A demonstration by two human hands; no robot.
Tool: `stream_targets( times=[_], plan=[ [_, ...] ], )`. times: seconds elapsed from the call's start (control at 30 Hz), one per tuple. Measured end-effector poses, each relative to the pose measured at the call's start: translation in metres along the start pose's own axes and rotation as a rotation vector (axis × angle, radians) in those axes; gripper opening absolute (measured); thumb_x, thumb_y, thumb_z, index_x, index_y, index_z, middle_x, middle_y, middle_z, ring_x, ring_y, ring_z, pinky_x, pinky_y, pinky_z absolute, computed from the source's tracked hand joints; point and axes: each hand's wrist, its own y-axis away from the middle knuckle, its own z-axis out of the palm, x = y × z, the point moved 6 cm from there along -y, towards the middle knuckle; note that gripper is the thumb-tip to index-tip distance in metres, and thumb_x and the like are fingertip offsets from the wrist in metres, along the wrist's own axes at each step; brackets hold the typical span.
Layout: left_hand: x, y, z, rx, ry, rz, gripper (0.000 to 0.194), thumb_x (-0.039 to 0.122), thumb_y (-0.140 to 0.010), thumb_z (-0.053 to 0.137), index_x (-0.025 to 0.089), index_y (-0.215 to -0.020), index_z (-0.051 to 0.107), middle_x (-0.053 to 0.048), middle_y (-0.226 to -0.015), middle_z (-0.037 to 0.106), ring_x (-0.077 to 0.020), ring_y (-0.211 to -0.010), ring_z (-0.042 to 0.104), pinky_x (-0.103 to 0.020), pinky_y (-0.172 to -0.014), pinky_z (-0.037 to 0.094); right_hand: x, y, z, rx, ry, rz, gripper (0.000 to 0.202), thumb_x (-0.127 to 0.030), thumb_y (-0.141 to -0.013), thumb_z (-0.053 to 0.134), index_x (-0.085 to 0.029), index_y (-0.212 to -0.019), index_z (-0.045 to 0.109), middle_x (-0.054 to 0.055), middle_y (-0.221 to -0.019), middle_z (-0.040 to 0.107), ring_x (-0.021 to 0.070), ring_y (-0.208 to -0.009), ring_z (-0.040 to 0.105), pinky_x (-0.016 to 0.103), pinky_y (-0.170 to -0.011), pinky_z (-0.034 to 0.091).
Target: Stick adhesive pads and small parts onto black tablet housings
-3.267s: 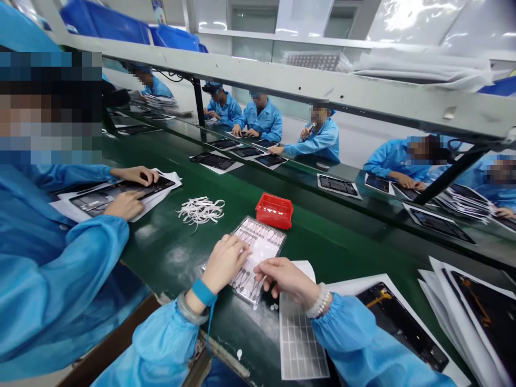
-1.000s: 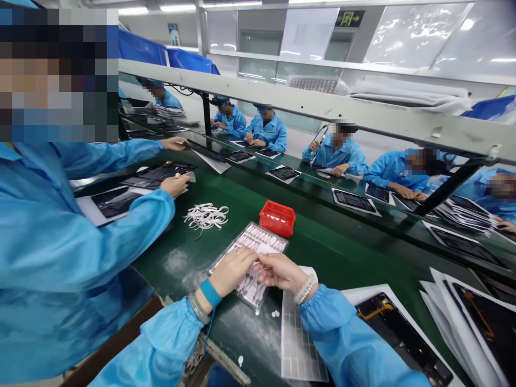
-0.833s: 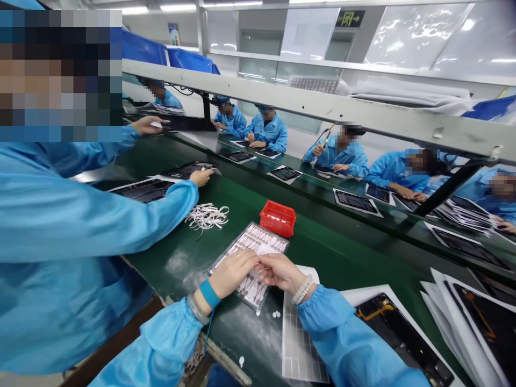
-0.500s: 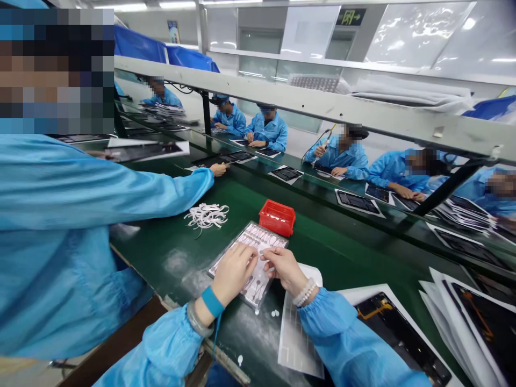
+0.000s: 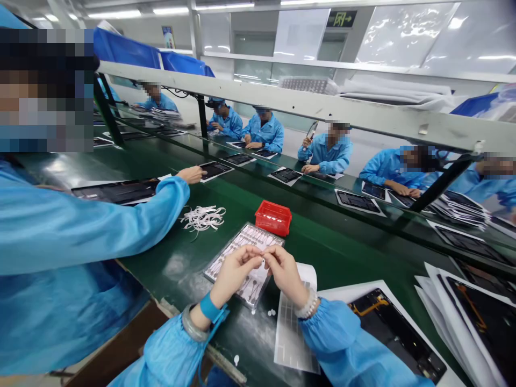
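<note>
Green worktop (image 5: 322,236) runs diagonally through the bright room beneath a pale overhead shelf (image 5: 282,97). Over its near side, the left hand (image 5: 236,271) and right hand (image 5: 287,275) are both pinched, fingertips meeting at a tiny piece (image 5: 263,259) too small to identify. A blue wristband (image 5: 209,308) circles the left wrist, a beaded bracelet (image 5: 309,305) the right.

Directly below lies a clear tray (image 5: 248,303) with rows of small parts (image 5: 253,288), partly covered by the hands. A red bin (image 5: 273,224) stands just behind it; white strips (image 5: 203,217) lie in a loose heap to the left. Near the right forearm is a gridded sheet (image 5: 293,336), then a black panel (image 5: 397,336) with an orange ribbon on white paper, and farther right a stack of papers and panels (image 5: 475,317).

At left, a co-worker's hand (image 5: 191,174) reaches to the edge of another dark panel (image 5: 216,170). More people in blue (image 5: 264,129) sit along the far side.
</note>
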Motion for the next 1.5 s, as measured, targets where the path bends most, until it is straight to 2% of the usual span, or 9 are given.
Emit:
stream_targets(
  times=[0.27, 0.63, 0.73, 0.8, 0.87, 1.03, 1.27, 1.4, 1.5],
  plan=[
    [0.004, 0.005, 0.007, 0.003, 0.090, -0.010, 0.017, 0.035, -0.075, 0.058, 0.018, -0.075, 0.057, 0.001, -0.066, 0.061, -0.0130, -0.062, 0.058, -0.024, -0.060, 0.048, -0.008, 0.017, -0.002, 0.113, 0.153, -0.292, 0.014, -0.025, -0.089, 0.045, -0.021, -0.077, 0.050, -0.002, -0.068, 0.049, 0.0131, -0.063, 0.049, 0.026, -0.062, 0.040],
    [0.012, 0.004, 0.008, -0.044, -0.153, 0.102, 0.023, 0.034, -0.090, 0.037, 0.021, -0.074, 0.048, 0.002, -0.066, 0.053, -0.0134, -0.062, 0.053, -0.026, -0.063, 0.048, -0.012, 0.019, -0.009, 0.114, 0.189, -0.279, 0.017, -0.029, -0.090, 0.043, -0.021, -0.077, 0.051, -0.003, -0.063, 0.048, 0.0128, -0.060, 0.049, 0.024, -0.056, 0.040],
    [0.009, -0.001, -0.003, 0.037, -0.292, 0.118, 0.020, 0.029, -0.089, 0.038, 0.020, -0.082, 0.053, -0.006, -0.085, 0.059, -0.0206, -0.084, 0.056, -0.039, -0.083, 0.046, -0.016, 0.024, -0.034, 0.133, 0.262, -0.235, 0.017, -0.031, -0.087, 0.047, -0.020, -0.076, 0.054, -0.002, -0.064, 0.052, 0.0123, -0.059, 0.050, 0.024, -0.054, 0.041],
    [0.014, 0.001, 0.000, 0.065, -0.367, 0.140, 0.019, 0.027, -0.087, 0.042, 0.018, -0.093, 0.058, -0.012, -0.110, 0.058, -0.0277, -0.109, 0.050, -0.049, -0.098, 0.035, -0.018, 0.032, -0.053, 0.135, 0.337, -0.195, 0.017, -0.030, -0.085, 0.050, -0.019, -0.073, 0.055, -0.001, -0.066, 0.055, 0.0117, -0.059, 0.051, 0.023, -0.054, 0.040],
    [0.024, 0.009, 0.018, 0.013, -0.417, 0.174, 0.024, 0.029, -0.087, 0.045, 0.019, -0.103, 0.059, -0.012, -0.120, 0.056, -0.0290, -0.116, 0.047, -0.050, -0.102, 0.032, -0.020, 0.043, -0.071, 0.130, 0.401, -0.167, 0.017, -0.028, -0.084, 0.050, -0.019, -0.070, 0.056, -0.001, -0.066, 0.057, 0.0114, -0.060, 0.051, 0.023, -0.054, 0.040],
    [0.062, 0.042, 0.101, -0.338, -0.466, 0.320, 0.021, 0.030, -0.095, 0.040, 0.021, -0.091, 0.059, -0.003, -0.086, 0.064, -0.0194, -0.085, 0.059, -0.033, -0.077, 0.046, -0.019, 0.083, -0.107, 0.112, 0.391, -0.057, 0.013, -0.024, -0.082, 0.053, -0.019, -0.072, 0.059, -0.001, -0.069, 0.059, 0.0111, -0.064, 0.052, 0.022, -0.058, 0.042],
    [0.079, 0.076, 0.175, -0.525, -0.301, 0.447, 0.021, 0.028, -0.097, 0.040, 0.023, -0.087, 0.058, 0.001, -0.078, 0.062, -0.0147, -0.075, 0.060, -0.025, -0.068, 0.048, 0.012, 0.166, -0.149, 0.150, -0.101, 0.317, 0.027, -0.043, -0.077, 0.065, -0.018, -0.075, 0.058, -0.003, -0.062, 0.052, 0.0082, -0.047, 0.047, 0.022, -0.045, 0.041],
    [0.078, 0.096, 0.202, -0.539, -0.353, 0.572, 0.025, 0.037, -0.097, 0.041, 0.022, -0.099, 0.061, 0.000, -0.079, 0.067, -0.0159, -0.073, 0.064, -0.025, -0.065, 0.050, 0.010, 0.204, -0.186, 0.300, 0.048, 0.204, 0.026, -0.042, -0.083, 0.060, -0.018, -0.073, 0.059, 0.000, -0.073, 0.055, 0.0108, -0.059, 0.052, 0.025, -0.055, 0.044],
    [0.074, 0.109, 0.215, -0.538, -0.468, 0.675, 0.036, 0.044, -0.096, 0.039, 0.019, -0.117, 0.056, -0.001, -0.084, 0.070, -0.0169, -0.075, 0.067, -0.025, -0.068, 0.052, 0.003, 0.227, -0.240, 0.489, 0.332, 0.087, 0.022, -0.037, -0.087, 0.057, -0.020, -0.073, 0.060, 0.003, -0.078, 0.057, 0.0167, -0.079, 0.055, 0.031, -0.075, 0.044]
  ],
)
